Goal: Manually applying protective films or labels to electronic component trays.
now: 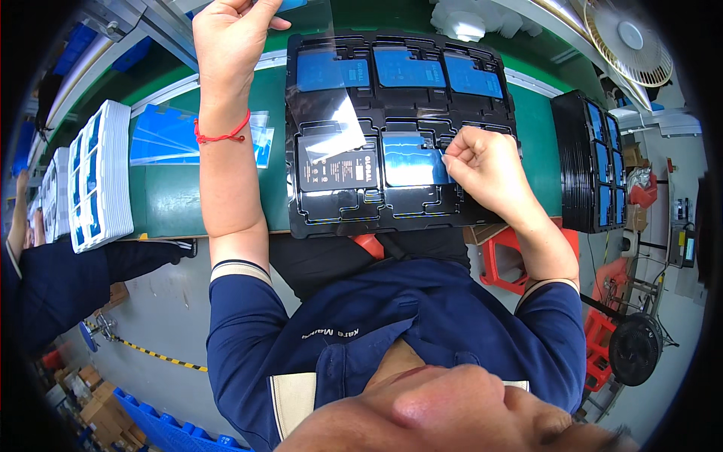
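So we've got both hands busy over the black tray (309,222). Our right hand (486,166) is curled in, thumb and fingertip pinched, as far as we can tell, on the right edge of the blue film (410,162) covering the flat pack in the middle of the tray's near row. Our left hand (235,29) is past the tray's far left corner, closed on a clear sheet (339,120) that hangs over the tray's left side, above the bare dark pack (337,169) in its near-left pocket.

Handling-wise, we'd guess the films are feather-light, floppy and slick, easy to crease, so pinch a corner or edge. The packs look stiff, smooth and probably a bit heavier for their size. We'd hold those by opposite sides, no bending or pressing on the faces.
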### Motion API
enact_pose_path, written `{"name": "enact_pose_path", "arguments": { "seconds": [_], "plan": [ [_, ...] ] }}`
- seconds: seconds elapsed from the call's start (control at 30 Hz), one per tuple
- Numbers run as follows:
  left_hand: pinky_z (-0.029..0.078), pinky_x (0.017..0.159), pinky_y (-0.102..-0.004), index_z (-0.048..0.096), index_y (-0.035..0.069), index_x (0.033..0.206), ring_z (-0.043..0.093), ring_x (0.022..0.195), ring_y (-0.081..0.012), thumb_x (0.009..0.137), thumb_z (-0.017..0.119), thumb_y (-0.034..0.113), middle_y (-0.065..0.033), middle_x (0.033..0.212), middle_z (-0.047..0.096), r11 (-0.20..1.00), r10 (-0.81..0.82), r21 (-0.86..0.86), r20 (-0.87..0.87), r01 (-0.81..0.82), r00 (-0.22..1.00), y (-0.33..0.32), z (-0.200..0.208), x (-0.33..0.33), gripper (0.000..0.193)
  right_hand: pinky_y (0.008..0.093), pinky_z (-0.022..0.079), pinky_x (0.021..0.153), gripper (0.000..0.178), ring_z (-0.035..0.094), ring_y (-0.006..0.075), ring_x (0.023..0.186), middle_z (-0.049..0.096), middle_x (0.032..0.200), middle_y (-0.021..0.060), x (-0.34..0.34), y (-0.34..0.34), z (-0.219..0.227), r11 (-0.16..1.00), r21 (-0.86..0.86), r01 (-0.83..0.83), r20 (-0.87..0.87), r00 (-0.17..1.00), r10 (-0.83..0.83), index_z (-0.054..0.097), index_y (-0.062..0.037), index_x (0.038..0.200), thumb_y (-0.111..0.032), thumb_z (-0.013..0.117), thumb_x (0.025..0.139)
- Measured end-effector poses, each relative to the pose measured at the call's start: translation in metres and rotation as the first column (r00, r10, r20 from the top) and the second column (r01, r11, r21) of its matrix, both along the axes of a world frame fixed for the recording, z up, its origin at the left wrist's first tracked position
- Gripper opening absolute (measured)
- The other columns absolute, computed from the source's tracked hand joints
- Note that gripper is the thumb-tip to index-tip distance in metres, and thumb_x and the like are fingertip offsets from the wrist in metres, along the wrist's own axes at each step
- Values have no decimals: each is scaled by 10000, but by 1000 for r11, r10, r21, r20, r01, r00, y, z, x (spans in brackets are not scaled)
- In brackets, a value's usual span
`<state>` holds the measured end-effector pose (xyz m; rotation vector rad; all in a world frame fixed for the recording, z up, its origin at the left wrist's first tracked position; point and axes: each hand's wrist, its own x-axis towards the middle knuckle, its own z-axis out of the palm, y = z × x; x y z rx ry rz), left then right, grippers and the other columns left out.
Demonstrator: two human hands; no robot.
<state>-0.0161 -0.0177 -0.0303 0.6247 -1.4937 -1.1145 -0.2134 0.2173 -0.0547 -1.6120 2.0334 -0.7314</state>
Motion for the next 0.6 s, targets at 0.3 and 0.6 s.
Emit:
{"name": "enact_pose_path", "arguments": {
  "seconds": [0.3,0.6],
  "plan": [
    [475,507,-184,658,-31,1017,568,566,-67,839,636,50,-49,821,661,1000,25,-19,14,-24,1000,0,2,1,197,341,488,704,115,593,269,807,562,857,129,16,9,9,920,-187,-344,-129,937,324,549,10,780,38,638,712],
    [475,505,-183,655,-33,1020,570,575,-67,835,641,48,-53,825,663,1000,17,-24,8,-16,1000,-5,-1,2,203,272,494,783,94,597,157,891,579,1003,92,-8,8,-4,979,-150,-135,921,341,188,606,-28,796,-62,694,793]
  ]
}}
